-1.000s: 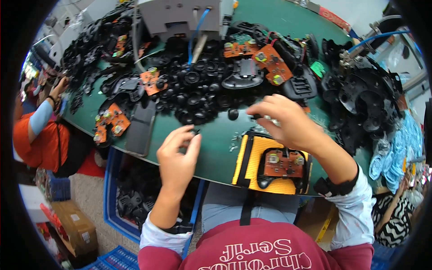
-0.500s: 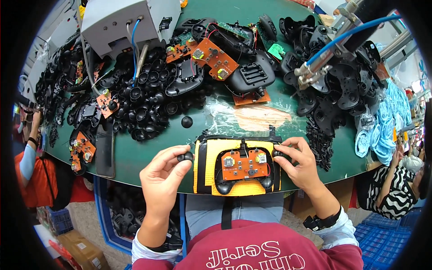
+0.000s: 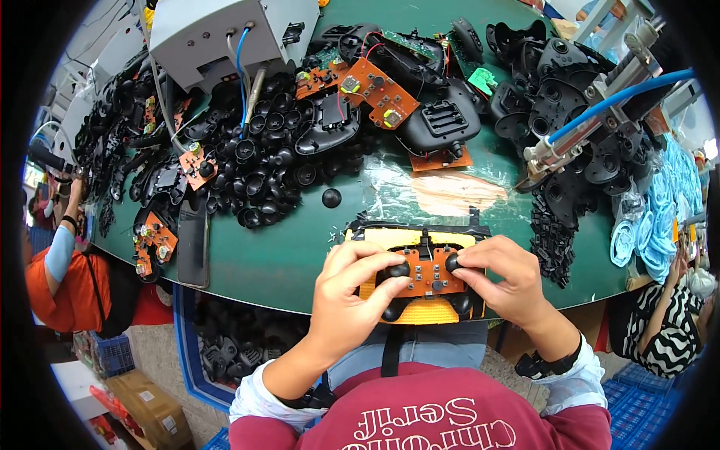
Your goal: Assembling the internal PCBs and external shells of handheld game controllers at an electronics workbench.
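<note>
In front of me a black game controller shell [image 3: 463,303] lies on a yellow padded rest [image 3: 373,237], with an orange circuit board [image 3: 431,279] inside it. My left hand [image 3: 352,281] pinches a black thumbstick cap [image 3: 398,268] between thumb and fingers, over the left side of the board. On the right side, my right hand [image 3: 506,274] pinches a second cap [image 3: 452,262] in the same way. Both caps sit where the board's two stick modules are; whether they are pressed fully on cannot be told. My fingers cover part of the shell's sides.
A heap of black caps [image 3: 274,161] lies left of centre, with one loose cap [image 3: 331,198] nearer me. Beyond are half-built controllers [image 3: 442,124], a grey machine box [image 3: 225,45] and a metal cylinder with a blue hose [image 3: 559,150]. Small black parts [image 3: 553,240] lie right.
Both hands have moved inward from either side of the rest, bringing the two caps onto the board's stick modules. The view has shifted slightly.
</note>
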Tool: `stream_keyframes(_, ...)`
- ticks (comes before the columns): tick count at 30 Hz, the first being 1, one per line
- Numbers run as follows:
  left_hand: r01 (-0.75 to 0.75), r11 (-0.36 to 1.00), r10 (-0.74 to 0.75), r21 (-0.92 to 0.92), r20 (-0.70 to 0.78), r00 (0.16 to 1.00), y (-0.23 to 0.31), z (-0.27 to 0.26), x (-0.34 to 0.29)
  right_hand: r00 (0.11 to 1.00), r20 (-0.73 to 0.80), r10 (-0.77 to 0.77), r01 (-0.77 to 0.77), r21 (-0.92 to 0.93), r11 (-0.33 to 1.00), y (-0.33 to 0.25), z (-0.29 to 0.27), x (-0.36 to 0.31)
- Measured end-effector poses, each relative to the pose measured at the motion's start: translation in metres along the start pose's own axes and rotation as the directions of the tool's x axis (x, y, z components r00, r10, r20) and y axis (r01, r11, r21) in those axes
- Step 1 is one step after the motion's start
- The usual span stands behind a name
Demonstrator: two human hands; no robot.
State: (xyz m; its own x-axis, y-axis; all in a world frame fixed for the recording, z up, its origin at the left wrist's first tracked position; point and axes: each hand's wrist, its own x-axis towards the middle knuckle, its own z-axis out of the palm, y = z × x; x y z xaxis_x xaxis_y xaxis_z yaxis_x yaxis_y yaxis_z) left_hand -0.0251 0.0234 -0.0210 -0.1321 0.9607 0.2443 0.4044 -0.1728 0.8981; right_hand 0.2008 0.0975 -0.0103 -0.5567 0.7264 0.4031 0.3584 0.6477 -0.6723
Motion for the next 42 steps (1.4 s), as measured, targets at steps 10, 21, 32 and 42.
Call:
stream_keyframes(10,-0.038,0.978,0.012,0.207,0.125,0.992,0.004,-0.001,0.012,0.982,0.189,-0.022,0.011,0.062,0.998,0.003,-0.012,0.013)
stream_keyframes(21,-0.07,0.974,0.042,0.217,0.133,0.99,0.0,-0.006,0.012,0.974,0.224,0.026,-0.034,0.034,0.999,-0.001,-0.014,0.013)
stream_keyframes(32,-0.088,0.963,0.053,0.256,0.14,0.989,0.002,-0.007,0.013,0.983,0.178,0.036,-0.042,0.029,0.999,-0.001,-0.01,0.013)
stream_keyframes(42,-0.087,0.974,0.04,0.207,0.222,0.974,0.006,-0.006,0.011,0.971,0.236,0.027,-0.032,0.017,0.999,-0.005,-0.014,0.016)
